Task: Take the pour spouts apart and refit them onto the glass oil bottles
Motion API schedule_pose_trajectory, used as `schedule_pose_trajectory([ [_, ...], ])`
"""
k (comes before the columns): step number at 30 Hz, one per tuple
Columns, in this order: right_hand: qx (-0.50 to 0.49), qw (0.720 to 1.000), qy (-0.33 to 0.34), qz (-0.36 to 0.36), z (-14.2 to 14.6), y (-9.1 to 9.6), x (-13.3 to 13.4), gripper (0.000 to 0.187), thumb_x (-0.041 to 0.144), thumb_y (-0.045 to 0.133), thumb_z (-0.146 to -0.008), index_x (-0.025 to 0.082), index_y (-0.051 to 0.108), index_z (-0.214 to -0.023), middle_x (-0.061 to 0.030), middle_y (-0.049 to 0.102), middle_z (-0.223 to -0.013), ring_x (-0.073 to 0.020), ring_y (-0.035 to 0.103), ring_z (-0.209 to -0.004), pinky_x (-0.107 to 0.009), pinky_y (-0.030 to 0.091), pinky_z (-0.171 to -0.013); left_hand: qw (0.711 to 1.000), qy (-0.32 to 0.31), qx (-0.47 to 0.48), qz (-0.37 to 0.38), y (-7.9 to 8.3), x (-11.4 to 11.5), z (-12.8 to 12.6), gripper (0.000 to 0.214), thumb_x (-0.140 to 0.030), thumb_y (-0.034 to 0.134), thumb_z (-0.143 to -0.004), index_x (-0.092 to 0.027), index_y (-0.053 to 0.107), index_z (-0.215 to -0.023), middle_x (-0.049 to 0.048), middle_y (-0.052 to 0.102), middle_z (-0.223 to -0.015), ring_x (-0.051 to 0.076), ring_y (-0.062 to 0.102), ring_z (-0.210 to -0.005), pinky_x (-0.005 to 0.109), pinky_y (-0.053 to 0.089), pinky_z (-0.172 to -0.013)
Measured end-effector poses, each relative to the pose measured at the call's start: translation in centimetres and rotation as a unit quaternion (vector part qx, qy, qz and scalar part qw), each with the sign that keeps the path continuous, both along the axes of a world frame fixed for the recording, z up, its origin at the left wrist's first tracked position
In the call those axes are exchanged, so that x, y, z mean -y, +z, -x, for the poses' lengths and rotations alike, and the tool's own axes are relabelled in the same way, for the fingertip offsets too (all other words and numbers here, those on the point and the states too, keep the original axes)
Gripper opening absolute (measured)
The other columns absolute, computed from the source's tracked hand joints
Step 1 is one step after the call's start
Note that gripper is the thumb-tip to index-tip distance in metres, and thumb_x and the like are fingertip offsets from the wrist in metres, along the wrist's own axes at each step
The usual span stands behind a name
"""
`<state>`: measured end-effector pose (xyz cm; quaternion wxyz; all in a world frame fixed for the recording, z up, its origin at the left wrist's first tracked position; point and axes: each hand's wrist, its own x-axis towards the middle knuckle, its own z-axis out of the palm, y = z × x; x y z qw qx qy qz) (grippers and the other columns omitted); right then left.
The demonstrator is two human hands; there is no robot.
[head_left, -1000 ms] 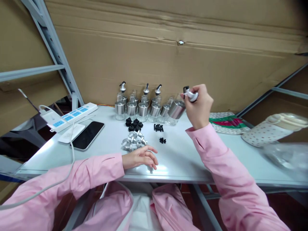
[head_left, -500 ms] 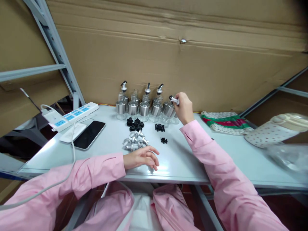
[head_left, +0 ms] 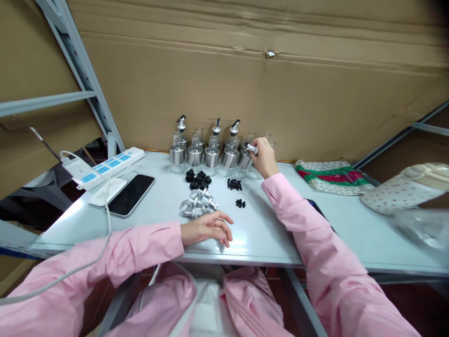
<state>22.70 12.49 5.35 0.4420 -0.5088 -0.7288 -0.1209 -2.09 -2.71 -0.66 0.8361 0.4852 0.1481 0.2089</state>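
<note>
Here, right hand (head_left: 264, 158) pinches silver pourer spout (head_left: 251, 149) above steel-banded glass bottle (head_left: 244, 161); left hand (head_left: 206, 228) rests empty, fingers spread, on white tabletop (head_left: 273, 234).

Looks like a small assembly workshop: metal racking (head_left: 80, 70), cardboard wall (head_left: 245, 84), bottle parts (head_left: 198, 206) sorted in piles on the counter (head_left: 266, 234).

Creased brown cardboard wall (head_left: 245, 79); grey metal shelf frame (head_left: 73, 61), pale white table (head_left: 351, 234), soft overhead glare
</note>
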Motion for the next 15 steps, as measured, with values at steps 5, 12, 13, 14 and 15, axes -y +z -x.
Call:
schedule_pose_trajectory([
  [5,-0.092,0.987,0.016,-0.133,2.3,-0.4,3.5,0.016,0.022,0.05,-0.076,0.019,0.043,-0.09,-0.012,0.042,-0.102,-0.0237,0.046,-0.101,-0.043,0.039,-0.087,1.0,0.003,0.007,0.008,-0.1,-0.1,-0.1,0.048,-0.029,0.075,-0.068,-0.015,0.048,-0.105,0.0044,0.064,-0.082,0.017,0.064,-0.072,0.033,0.041,-0.072],
  [12,-0.1,0.966,0.229,-0.058,8.6,-0.6,12.3,0.003,0.021,0.053,-0.081,0.019,0.054,-0.082,-0.0024,0.043,-0.079,-0.0143,0.046,-0.07,-0.029,0.043,-0.065,0.999,0.007,0.031,0.025,0.2,-0.1,0.0,0.051,-0.035,0.072,-0.071,-0.017,0.045,-0.11,0.005,0.065,-0.085,0.017,0.065,-0.073,0.032,0.042,-0.072],
  [13,-0.105,0.957,0.267,-0.03,9.0,-0.7,13.0,0.003,0.021,0.053,-0.081,0.019,0.054,-0.079,-0.001,0.044,-0.075,-0.0125,0.045,-0.065,-0.027,0.042,-0.061,0.999,0.006,0.038,0.024,0.2,-0.2,0.0,0.051,-0.036,0.072,-0.07,-0.017,0.046,-0.11,0.005,0.065,-0.085,0.017,0.065,-0.073,0.033,0.043,-0.073],
  [14,-0.107,0.948,0.3,0.002,9.2,-0.9,13.5,0.006,0.021,0.053,-0.081,0.018,0.052,-0.076,0.0003,0.044,-0.071,-0.0111,0.043,-0.062,-0.025,0.04,-0.058,0.999,0.004,0.044,0.024,0.2,-0.2,0.0,0.05,-0.037,0.073,-0.069,-0.016,0.048,-0.107,0.0051,0.066,-0.084,0.018,0.065,-0.073,0.033,0.044,-0.073],
  [15,-0.109,0.939,0.323,0.037,9.2,-1.0,13.8,0.009,0.021,0.054,-0.081,0.018,0.051,-0.073,0.0013,0.044,-0.068,-0.0102,0.042,-0.059,-0.024,0.039,-0.056,0.999,0.003,0.045,0.023,0.2,-0.2,0.0,0.047,-0.038,0.074,-0.068,-0.015,0.051,-0.103,0.0056,0.066,-0.083,0.018,0.065,-0.073,0.033,0.045,-0.072],
])
